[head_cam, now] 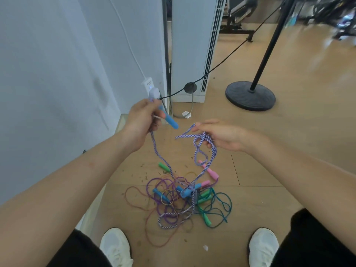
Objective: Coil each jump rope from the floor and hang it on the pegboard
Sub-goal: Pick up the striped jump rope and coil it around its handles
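- Two holds on one purple-and-white braided cord jump rope: left hand curled round its blue plastic handle, right hand pinching a small bunch of gathered loops between thumb and fingers.
- Strung from both hands down into the tangled heap of thin coloured ropes on the wooden floor, just ahead of the white shoes; far end buried there, probably at the second blue handle, though hard to trace for certain.
- Likely light and wholly limp: sags between the hands, holds no shape, kinks readily where bunched.
- Woven surface probably grippy rather than slick, so unlikely to slide through fingers, but apt to snag on the neighbouring purple, teal and orange cords.
- Handles apparently stiff and smooth, the only rigid parts; best taken there to start and finish a coil, with the cord laid in even loops across the other palm.
- Worth lifting gently and shaking loose rather than tugging, to avoid tightening the tangle or dragging the pink handle and green handle along.
- No pegboard in view; hanging not yet begun.
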Demonstrator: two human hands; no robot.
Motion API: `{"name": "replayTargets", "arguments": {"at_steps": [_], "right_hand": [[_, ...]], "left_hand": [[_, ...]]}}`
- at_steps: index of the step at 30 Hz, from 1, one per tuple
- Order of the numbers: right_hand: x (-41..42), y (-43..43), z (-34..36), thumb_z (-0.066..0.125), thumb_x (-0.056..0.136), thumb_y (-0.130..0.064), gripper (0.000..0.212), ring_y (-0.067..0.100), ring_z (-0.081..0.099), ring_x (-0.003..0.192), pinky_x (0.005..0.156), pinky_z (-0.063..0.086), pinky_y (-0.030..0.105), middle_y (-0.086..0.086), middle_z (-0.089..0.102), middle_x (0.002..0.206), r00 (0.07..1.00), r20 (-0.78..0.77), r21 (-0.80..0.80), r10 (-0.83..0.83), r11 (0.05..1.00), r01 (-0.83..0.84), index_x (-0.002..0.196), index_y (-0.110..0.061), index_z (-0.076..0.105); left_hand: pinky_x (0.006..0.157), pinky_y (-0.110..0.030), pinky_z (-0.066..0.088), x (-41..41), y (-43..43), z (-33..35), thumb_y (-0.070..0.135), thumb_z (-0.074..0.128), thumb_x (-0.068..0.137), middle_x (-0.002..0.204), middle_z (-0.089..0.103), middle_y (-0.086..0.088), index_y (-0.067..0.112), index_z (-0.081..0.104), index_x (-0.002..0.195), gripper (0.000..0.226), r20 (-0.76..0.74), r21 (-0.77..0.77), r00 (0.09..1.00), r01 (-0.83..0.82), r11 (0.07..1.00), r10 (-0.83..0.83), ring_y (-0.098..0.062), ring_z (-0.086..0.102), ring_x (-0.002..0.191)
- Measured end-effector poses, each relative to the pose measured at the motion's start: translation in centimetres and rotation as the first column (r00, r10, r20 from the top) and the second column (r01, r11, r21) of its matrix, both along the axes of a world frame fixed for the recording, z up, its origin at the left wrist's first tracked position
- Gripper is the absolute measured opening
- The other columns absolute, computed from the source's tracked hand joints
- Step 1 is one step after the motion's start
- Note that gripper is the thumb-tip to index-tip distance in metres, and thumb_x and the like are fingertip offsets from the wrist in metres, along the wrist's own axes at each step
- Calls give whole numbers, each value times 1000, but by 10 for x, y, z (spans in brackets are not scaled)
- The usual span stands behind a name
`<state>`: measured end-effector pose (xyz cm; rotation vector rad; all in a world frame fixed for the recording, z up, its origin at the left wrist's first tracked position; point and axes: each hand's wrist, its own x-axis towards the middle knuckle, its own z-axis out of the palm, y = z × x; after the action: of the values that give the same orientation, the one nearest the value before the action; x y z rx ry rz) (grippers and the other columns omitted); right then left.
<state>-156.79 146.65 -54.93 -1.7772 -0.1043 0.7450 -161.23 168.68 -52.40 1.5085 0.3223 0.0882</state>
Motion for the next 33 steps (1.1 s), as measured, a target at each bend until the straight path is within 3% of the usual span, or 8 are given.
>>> {"name": "replayTargets", "arguments": {"at_steps": [3,6,9,13,20,27,30,33], "right_hand": [[2,-1,9,58,97,-18,33,17,57,76,72,46,31,7,63,93,993,-70,142,99,986,-88,127,-3,62],[0,0,13,53,97,-10,34,18,60,83,82,48,35,10,63,101,977,-84,219,196,960,-174,130,-5,61],[-4,2,15,50,98,-6,33,22,64,88,85,54,36,12,64,98,973,-95,258,208,950,-178,129,0,59],[-7,1,15,49,96,3,31,29,69,90,96,53,45,19,64,104,971,-99,231,217,954,-189,127,4,52],[-1,-10,-1,63,87,9,38,20,65,70,72,57,29,7,66,87,954,158,-120,256,964,-238,121,-6,58],[20,-34,-25,68,90,-6,11,17,64,83,66,51,26,13,72,98,933,191,-424,305,883,-202,101,-8,67],[29,-45,-39,65,93,-12,10,14,62,73,55,48,21,13,74,97,938,167,-499,304,846,-185,100,-5,67],[36,-52,-49,65,91,-11,10,10,59,60,61,46,23,8,74,79,935,180,-547,304,821,-162,85,-5,68]], "left_hand": [[53,-22,40,-12,-14,-14,25,71,90,91,76,8,15,63,105,19,-113,226,972,225,948,-204,-10,58,58],[57,-20,45,-18,-31,-21,27,79,83,98,76,17,18,61,115,38,-93,294,939,342,893,-330,-4,62,63],[52,-14,47,-15,-36,-25,18,85,78,89,73,7,11,66,111,39,-34,343,950,304,889,-312,1,62,58],[53,-18,45,-10,-31,-21,14,80,82,73,67,-12,6,76,93,14,-38,447,949,296,844,-312,-6,52,52],[54,-23,39,6,-5,-8,19,72,81,61,58,-4,10,76,74,12,47,590,992,67,804,-117,-10,44,55],[43,-20,28,24,40,-12,23,64,83,52,42,1,-2,61,70,28,177,565,964,-263,782,196,-4,32,39],[57,-27,32,28,54,-15,29,64,79,64,47,-11,-7,62,80,37,206,519,959,-276,809,195,-12,38,55],[64,-32,35,30,59,-17,33,65,76,69,51,-9,-8,62,82,41,184,503,974,-208,839,132,-14,42,65]]}}
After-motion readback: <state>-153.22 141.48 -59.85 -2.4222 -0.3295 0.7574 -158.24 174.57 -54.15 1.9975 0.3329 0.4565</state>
